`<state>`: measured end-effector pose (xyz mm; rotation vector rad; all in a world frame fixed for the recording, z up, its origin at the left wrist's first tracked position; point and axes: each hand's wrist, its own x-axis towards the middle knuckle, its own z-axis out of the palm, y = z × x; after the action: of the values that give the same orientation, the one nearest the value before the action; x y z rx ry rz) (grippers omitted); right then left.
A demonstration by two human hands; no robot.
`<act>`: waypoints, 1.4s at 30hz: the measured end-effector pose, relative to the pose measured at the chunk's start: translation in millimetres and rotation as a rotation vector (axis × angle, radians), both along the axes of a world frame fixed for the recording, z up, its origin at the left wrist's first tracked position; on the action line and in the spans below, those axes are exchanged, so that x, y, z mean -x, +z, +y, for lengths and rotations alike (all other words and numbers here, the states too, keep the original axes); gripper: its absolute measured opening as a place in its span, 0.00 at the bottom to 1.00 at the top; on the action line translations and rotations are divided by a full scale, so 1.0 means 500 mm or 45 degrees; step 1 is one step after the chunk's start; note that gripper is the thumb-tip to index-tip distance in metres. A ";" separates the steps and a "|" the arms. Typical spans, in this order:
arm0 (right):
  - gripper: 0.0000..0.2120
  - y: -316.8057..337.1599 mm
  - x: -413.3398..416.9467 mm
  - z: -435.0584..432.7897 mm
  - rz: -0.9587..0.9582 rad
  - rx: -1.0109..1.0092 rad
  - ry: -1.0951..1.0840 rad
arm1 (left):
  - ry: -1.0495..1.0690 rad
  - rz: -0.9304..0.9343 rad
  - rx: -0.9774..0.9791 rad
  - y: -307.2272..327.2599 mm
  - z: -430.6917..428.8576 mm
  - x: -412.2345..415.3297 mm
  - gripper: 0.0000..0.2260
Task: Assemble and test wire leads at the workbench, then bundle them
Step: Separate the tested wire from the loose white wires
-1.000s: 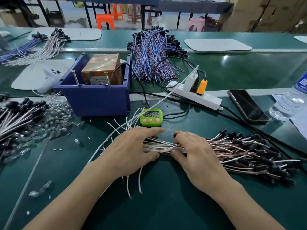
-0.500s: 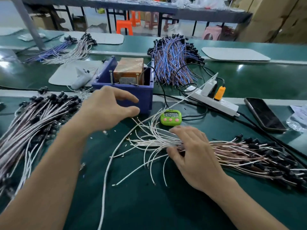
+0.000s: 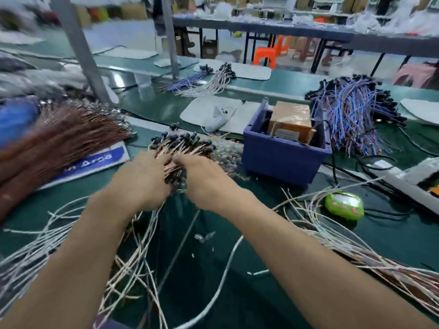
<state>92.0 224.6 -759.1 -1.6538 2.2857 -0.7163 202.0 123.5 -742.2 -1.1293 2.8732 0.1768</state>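
The bundle of leads [image 3: 177, 157] is grasped from both sides: fingers of the left hand [image 3: 142, 179] and the right hand [image 3: 204, 176] are curled into it, though the exact hold is hidden by blur. It lies just left of the blue bin [image 3: 280, 160], beyond the loose white wires [image 3: 133, 257]. The black-capped ends should be squared up and strays gathered in before anything is tied.

Only the word "Area" is read, printed in white on the blue-and-white flat sign [image 3: 95, 162] laid near the left edge of the green bench [image 3: 392, 236].
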 end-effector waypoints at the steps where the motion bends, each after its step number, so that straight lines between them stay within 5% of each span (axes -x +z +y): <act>1: 0.25 -0.005 -0.004 -0.021 -0.012 -0.039 0.037 | -0.010 0.008 -0.053 -0.009 -0.008 -0.016 0.29; 9: 0.29 -0.047 -0.030 -0.023 0.158 0.019 0.037 | -0.026 0.327 -0.294 -0.062 -0.035 -0.082 0.31; 12: 0.17 -0.025 -0.037 0.022 0.208 0.089 0.037 | 0.013 0.616 -0.271 -0.061 -0.027 -0.107 0.21; 14: 0.03 -0.006 -0.052 0.043 0.111 -0.081 0.066 | 0.039 0.705 -0.222 -0.056 -0.017 -0.127 0.15; 17: 0.25 0.007 -0.095 0.052 0.138 -0.369 0.169 | 0.040 0.678 -0.273 -0.052 0.005 -0.161 0.11; 19: 0.30 0.008 -0.132 0.057 0.219 -0.443 0.245 | 0.010 0.619 -0.333 -0.056 0.017 -0.183 0.11; 25: 0.19 -0.018 -0.191 0.055 0.246 -0.543 0.284 | 0.147 0.577 -0.262 -0.086 0.031 -0.229 0.11; 35: 0.16 -0.003 -0.121 0.064 0.230 -0.550 -0.027 | 0.216 0.591 -0.109 -0.093 0.037 -0.222 0.05; 42: 0.19 -0.002 -0.164 -0.004 0.087 -0.261 -0.053 | 0.304 0.626 -0.159 -0.103 0.020 -0.202 0.10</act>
<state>173.9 222.4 -760.2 -1.5637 2.3566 -0.4228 303.0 133.3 -793.6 -1.5922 3.0489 0.7286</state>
